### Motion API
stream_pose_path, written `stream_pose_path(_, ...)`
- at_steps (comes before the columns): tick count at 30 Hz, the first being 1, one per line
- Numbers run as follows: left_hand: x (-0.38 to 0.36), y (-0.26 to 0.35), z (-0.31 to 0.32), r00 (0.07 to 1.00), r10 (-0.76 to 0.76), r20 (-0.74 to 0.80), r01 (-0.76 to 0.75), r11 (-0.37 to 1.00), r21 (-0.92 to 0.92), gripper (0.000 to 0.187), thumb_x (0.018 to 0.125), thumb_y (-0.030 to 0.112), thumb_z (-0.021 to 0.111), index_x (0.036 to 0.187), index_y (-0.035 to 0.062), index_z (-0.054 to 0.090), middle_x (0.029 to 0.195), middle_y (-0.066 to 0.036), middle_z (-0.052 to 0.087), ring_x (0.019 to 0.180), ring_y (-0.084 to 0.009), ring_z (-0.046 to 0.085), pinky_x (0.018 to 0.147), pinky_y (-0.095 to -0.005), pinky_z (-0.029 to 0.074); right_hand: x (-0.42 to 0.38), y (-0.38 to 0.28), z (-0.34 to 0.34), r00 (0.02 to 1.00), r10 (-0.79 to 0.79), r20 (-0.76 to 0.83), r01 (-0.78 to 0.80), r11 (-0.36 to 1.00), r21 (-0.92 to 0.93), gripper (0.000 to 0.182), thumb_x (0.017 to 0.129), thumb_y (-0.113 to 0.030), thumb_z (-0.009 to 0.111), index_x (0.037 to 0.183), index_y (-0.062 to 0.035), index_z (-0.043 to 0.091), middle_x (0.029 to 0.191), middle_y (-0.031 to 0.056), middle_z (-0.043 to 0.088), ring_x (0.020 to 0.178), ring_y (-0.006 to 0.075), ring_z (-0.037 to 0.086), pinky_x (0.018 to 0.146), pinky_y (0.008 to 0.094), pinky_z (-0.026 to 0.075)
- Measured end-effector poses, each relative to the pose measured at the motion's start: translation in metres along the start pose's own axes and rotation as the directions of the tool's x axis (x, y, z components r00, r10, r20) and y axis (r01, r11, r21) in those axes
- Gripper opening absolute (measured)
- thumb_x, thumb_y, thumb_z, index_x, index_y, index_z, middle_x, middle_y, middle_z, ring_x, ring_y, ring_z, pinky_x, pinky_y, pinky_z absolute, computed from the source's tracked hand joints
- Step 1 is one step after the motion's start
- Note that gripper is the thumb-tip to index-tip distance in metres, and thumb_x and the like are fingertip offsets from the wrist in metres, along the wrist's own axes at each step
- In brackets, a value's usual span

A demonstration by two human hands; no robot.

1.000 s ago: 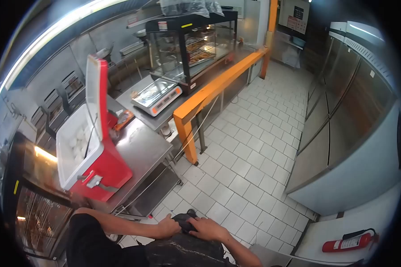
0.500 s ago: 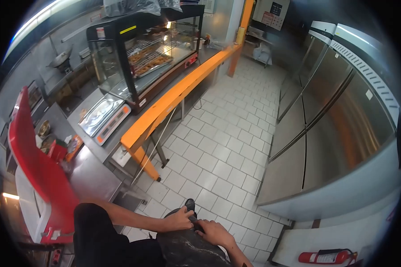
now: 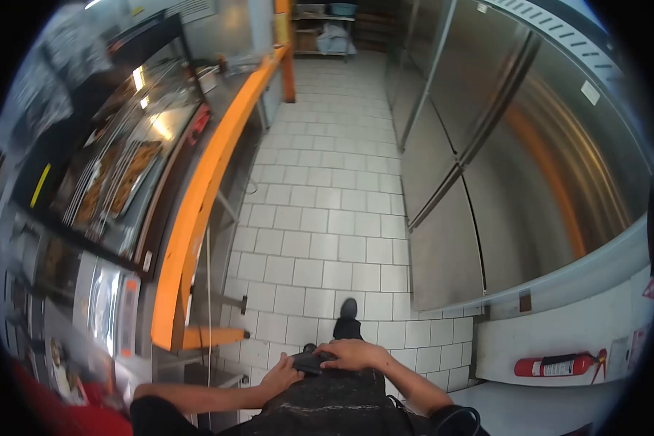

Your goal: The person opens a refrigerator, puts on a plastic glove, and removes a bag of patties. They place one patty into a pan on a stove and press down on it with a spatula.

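Observation:
At my waist, in the head view, my left hand (image 3: 279,379) grips the left end of a small dark flat object (image 3: 309,362); its exact kind I cannot make out. My right hand (image 3: 357,356) has its fingers curled over the right end of the same object. Just below both hands lies the black apron (image 3: 327,403) with whitish smudges across it. One dark shoe (image 3: 349,309) shows on the floor ahead of me.
On the left an orange rail (image 3: 218,192) runs alongside a glass food warmer (image 3: 116,174) with trays of food. A scale (image 3: 109,309) stands near it. Steel refrigerators (image 3: 509,182) line the right, above a fire extinguisher (image 3: 556,365). Shelving (image 3: 323,33) stands at the far end.
My view has swung right and I have moved forward along the tiled aisle. Both hands stay on the dark object at my waist. A foot has stepped out ahead.

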State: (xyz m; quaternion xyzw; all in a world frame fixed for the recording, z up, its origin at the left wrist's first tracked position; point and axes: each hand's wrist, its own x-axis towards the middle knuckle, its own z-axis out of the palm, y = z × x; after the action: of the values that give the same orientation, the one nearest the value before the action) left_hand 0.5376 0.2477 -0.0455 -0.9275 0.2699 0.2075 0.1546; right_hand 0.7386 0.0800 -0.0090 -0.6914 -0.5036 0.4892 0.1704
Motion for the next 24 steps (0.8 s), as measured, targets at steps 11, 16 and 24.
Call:
stream_pose_path(11,0.097,-0.18,-0.004,0.993,-0.107,-0.049,0.114,0.977,0.178,0.025,0.086,0.026,0.052,0.098,0.0402,0.07,0.072,0.006,0.058,0.104,-0.0252,0.046,0.095,-0.0546,0.031,-0.043,0.221,-0.421,0.415,0.255,-0.873,-0.817,0.526,-0.235,0.04,0.08,-0.025,0.063,0.112,-0.0016,0.057,0.108,0.0182,0.062,0.107,0.0341,0.057,0.088,0.0478,0.047)
stream_pose_path(16,0.14,-0.237,-0.03,0.985,-0.092,0.143,0.082,0.994,0.075,0.02,0.084,0.024,0.054,0.091,0.0383,0.068,0.074,0.007,0.059,0.1,-0.0229,0.052,0.087,-0.0474,0.036,-0.114,0.31,-0.58,0.331,0.023,-0.943,-0.925,-0.192,-0.329,0.029,0.089,-0.021,0.051,0.112,-0.0065,0.063,0.115,0.0126,0.058,0.119,0.0287,0.049,0.101,0.0477,0.035)
stream_pose_path(24,0.194,-0.326,-0.002,0.998,0.019,-0.068,-0.019,1.0,0.0,0.014,0.083,0.024,0.054,0.082,0.0353,0.063,0.073,0.006,0.056,0.09,-0.0195,0.056,0.07,-0.0392,0.04,-0.116,0.351,-0.639,0.157,0.302,-0.94,-0.887,-0.376,-0.269,0.042,0.091,-0.025,0.045,0.126,-0.0061,0.06,0.139,0.0116,0.048,0.135,0.029,0.033,0.114,0.0463,0.012)
